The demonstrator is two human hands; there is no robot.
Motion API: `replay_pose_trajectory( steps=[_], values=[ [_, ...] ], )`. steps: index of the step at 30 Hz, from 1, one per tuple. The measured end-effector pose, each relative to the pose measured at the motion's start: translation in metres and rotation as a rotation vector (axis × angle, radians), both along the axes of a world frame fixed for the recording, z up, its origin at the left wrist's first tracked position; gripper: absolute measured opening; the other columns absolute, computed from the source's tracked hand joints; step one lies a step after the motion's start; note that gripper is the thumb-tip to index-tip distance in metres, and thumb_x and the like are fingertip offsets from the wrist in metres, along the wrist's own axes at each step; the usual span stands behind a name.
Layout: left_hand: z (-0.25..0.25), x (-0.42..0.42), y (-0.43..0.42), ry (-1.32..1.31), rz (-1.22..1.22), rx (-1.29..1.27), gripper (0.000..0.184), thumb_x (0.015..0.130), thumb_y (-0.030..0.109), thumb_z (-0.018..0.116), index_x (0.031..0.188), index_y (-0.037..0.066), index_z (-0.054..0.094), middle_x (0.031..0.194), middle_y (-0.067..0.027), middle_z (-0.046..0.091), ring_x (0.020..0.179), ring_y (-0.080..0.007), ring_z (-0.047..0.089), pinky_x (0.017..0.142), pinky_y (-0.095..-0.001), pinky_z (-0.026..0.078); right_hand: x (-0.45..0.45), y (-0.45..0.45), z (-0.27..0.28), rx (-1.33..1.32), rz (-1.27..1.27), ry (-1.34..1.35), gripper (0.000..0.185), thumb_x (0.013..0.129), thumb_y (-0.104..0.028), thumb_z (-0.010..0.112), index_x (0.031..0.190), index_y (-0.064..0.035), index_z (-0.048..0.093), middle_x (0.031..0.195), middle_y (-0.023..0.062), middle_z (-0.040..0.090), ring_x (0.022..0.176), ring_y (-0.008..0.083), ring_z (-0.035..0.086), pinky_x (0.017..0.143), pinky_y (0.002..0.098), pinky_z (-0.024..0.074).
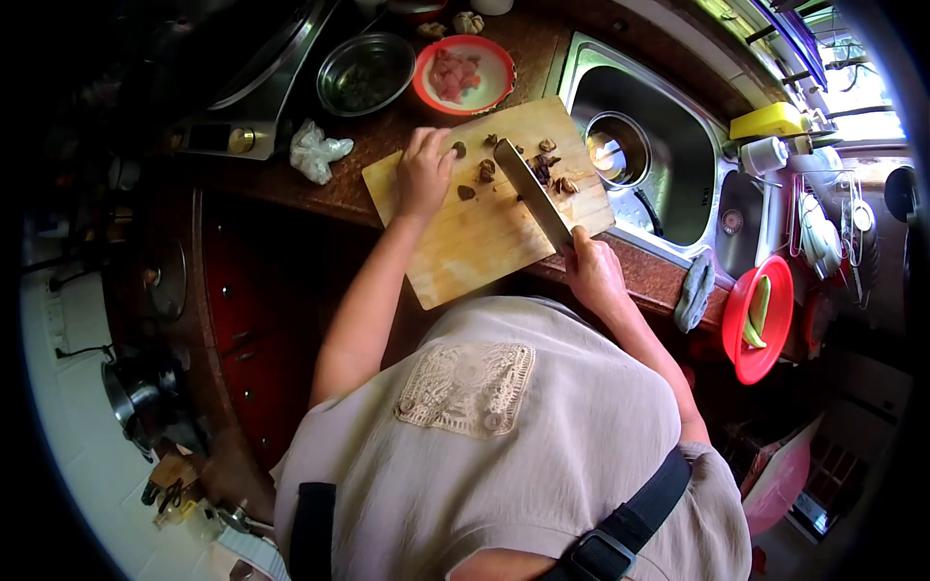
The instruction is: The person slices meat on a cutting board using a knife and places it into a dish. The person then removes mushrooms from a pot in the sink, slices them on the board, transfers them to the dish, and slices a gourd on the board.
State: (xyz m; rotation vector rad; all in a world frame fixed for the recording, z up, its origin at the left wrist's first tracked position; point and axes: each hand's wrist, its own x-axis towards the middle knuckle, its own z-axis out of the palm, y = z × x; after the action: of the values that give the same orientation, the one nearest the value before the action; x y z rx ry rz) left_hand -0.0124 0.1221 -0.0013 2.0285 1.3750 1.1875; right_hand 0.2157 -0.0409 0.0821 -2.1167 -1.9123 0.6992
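My right hand (593,271) is wrapped round the handle of a cleaver (535,196), whose long blade slants over the wooden cutting board (455,254). Its far end lies among dark brown pieces that look like soaked mushrooms (486,170). More of these pieces (565,184) are scattered on the right of the blade. On the board's left side rests my left hand (423,172), fingers extended and slightly bent. One small dark piece (459,150) sits right beside its thumb side; I cannot tell whether they touch.
Behind the board stand a metal bowl (366,75) and a red-rimmed bowl of raw meat (481,93). A knotted plastic bag (318,152) lies left. To the right are a sink (683,126) with a metal pot (616,149), a grey cloth (695,293) and a red basin (744,339) with green vegetables.
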Motion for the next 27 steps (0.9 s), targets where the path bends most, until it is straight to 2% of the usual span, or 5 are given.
replay_pose_trajectory(
  steps=[2, 5, 11, 20, 27],
  values=[
    [0.004, 0.002, 0.010, 0.136, -0.074, 0.112, 0.019, 0.075, 0.001, 0.070, 0.092, 0.004, 0.065, 0.092, -0.0106, 0.059, 0.081, -0.0278, 0.060, 0.073, -0.0353, 0.049, -0.001, 0.000, -0.001, 0.013, -0.005, -0.010, 0.018, 0.087, -0.010, 0.060, 0.091, 0.0000, 0.046, 0.069, 0.0281, 0.059, 0.072, 0.0489, 0.059, 0.062, 0.0565, 0.0449],
    [0.005, 0.004, 0.008, 0.161, -0.138, 0.018, 0.014, 0.074, 0.001, 0.070, 0.087, 0.004, 0.066, 0.087, -0.0109, 0.061, 0.081, -0.0292, 0.062, 0.072, -0.0358, 0.050, -0.002, 0.001, 0.002, 0.021, -0.004, -0.006, 0.017, 0.087, -0.010, 0.060, 0.091, -0.0003, 0.046, 0.068, 0.0279, 0.059, 0.071, 0.0486, 0.059, 0.062, 0.0565, 0.0451],
    [0.001, 0.006, -0.021, -0.026, -0.042, -0.169, 0.007, 0.075, 0.001, 0.069, 0.082, 0.002, 0.066, 0.079, -0.0117, 0.062, 0.074, -0.0297, 0.063, 0.067, -0.0373, 0.050, -0.018, 0.011, 0.004, -0.018, 0.039, 0.002, 0.014, 0.088, -0.011, 0.056, 0.090, -0.0018, 0.046, 0.066, 0.0254, 0.060, 0.068, 0.0469, 0.060, 0.061, 0.0563, 0.0462],
    [0.000, 0.007, -0.022, 0.064, -0.053, 0.054, 0.006, 0.074, -0.001, 0.066, 0.079, 0.002, 0.066, 0.082, -0.0116, 0.060, 0.078, -0.0305, 0.061, 0.069, -0.0388, 0.050, -0.025, 0.027, 0.008, -0.120, 0.090, 0.004, 0.010, 0.086, -0.006, 0.053, 0.089, 0.0008, 0.047, 0.071, 0.0274, 0.061, 0.072, 0.0472, 0.061, 0.066, 0.0548, 0.0476],
    [-0.002, 0.005, -0.019, 0.135, -0.103, 0.067, 0.013, 0.071, -0.004, 0.063, 0.083, 0.002, 0.066, 0.084, -0.0126, 0.059, 0.083, -0.0325, 0.059, 0.071, -0.0409, 0.050, -0.030, 0.052, 0.015, -0.163, 0.131, 0.041, 0.006, 0.084, -0.002, 0.051, 0.087, 0.0030, 0.049, 0.075, 0.0290, 0.062, 0.077, 0.0478, 0.061, 0.070, 0.0549, 0.0478]
  ],
)
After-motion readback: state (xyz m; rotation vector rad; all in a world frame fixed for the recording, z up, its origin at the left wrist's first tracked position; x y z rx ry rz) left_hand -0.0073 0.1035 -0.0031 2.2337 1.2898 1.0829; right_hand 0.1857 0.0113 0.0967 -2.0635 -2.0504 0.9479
